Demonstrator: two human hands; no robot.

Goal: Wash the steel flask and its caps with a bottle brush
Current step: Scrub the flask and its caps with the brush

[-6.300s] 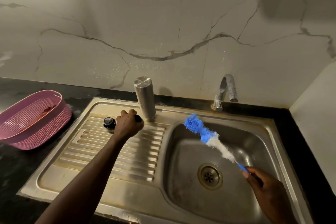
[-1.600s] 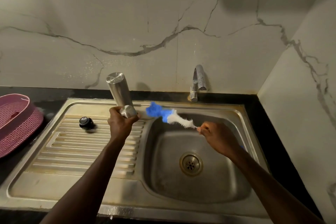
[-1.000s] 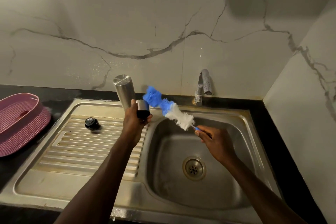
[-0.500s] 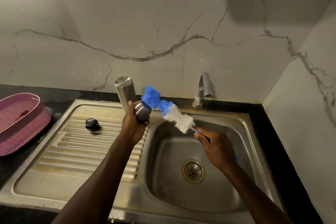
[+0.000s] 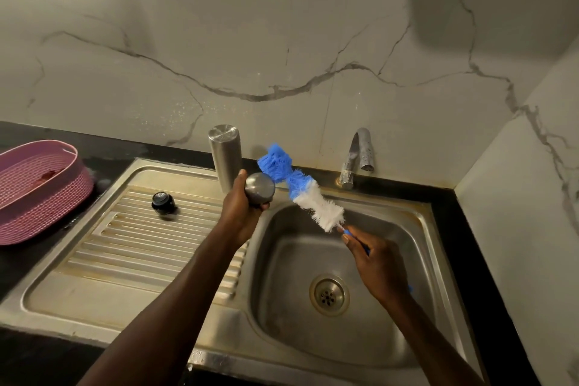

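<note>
The steel flask (image 5: 225,155) stands upside down at the back of the drainboard. My left hand (image 5: 242,211) grips a round steel cap (image 5: 260,189) just in front of the flask, above the basin's left rim. My right hand (image 5: 376,263) holds the blue handle of the bottle brush (image 5: 300,186), whose blue and white bristles slant up to the left. The blue tip of the brush sits right beside the steel cap. A small black inner cap (image 5: 163,202) lies on the drainboard ridges.
The steel sink (image 5: 404,229) has a basin with a drain (image 5: 329,294) on the right and a ribbed drainboard (image 5: 150,247) on the left. A tap (image 5: 357,158) rises behind the basin. A pink plastic basket (image 5: 40,191) sits on the black counter at left.
My left hand picked the steel cap off the drainboard and raised it beside the flask. My right hand brought the brush's blue tip up against the cap, which now shows its rounded steel side.
</note>
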